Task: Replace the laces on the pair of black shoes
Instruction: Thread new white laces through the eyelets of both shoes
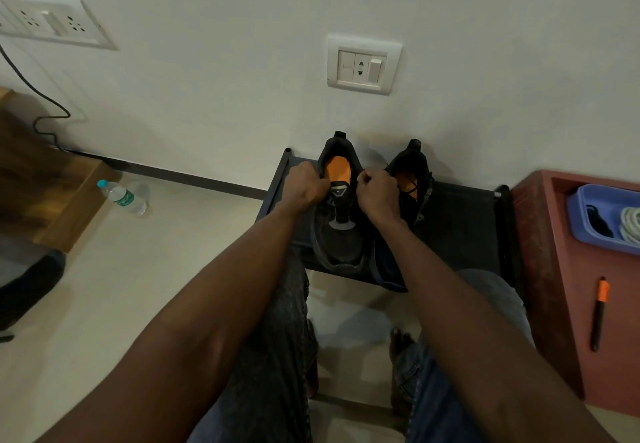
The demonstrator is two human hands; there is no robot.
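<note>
Two black shoes are set side by side at the back edge of a low dark rack [460,221], heels against the wall. The left shoe [337,235] is being worked on: the left hand [306,184] is curled at its collar on the left side and the right hand [379,191] is curled on the right side, both fists closed small as if pinching lace ends, though the lace itself cannot be made out in the dim view. The eyelet area of this shoe looks mostly bare, so the lacing is judged to be at an early stage. The right shoe [412,183] is untouched by either hand, with a loose lace seemingly hanging at its throat; it is left to be done.

A water bottle [123,197] is lying on the floor well to the left. To the right of the rack, a blue tray [578,214] holding coiled cord is placed on a red cabinet [540,269], with an orange-capped pen [600,314] nearer. Nothing is seen blocking the hands.
</note>
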